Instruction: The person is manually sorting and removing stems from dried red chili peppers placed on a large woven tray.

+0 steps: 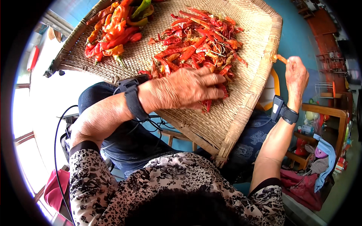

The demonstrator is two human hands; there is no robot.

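A woven tray (260, 22) rests across my lap, tilted, with a heap of dried red chilies (192, 49) on its middle. My left hand (184, 87) lies palm down over the near edge of that heap, fingers apart and touching the chilies; what is under the palm is hidden. Beyond the tray's right rim, my right hand (296, 75) is raised and closed on the end of a single orange dried chili (279, 58). Fresher, plumper red chilies (117, 28) sit in a separate bunch at the tray's far left, with a green chili (141, 9) among them.
Both wrists wear dark bands, and a black cable (56, 165) hangs at the left. On the right stands a wooden chair (341, 124) with clothes (325, 162) piled on it. A wooden stool (171, 137) shows partly beneath the tray.
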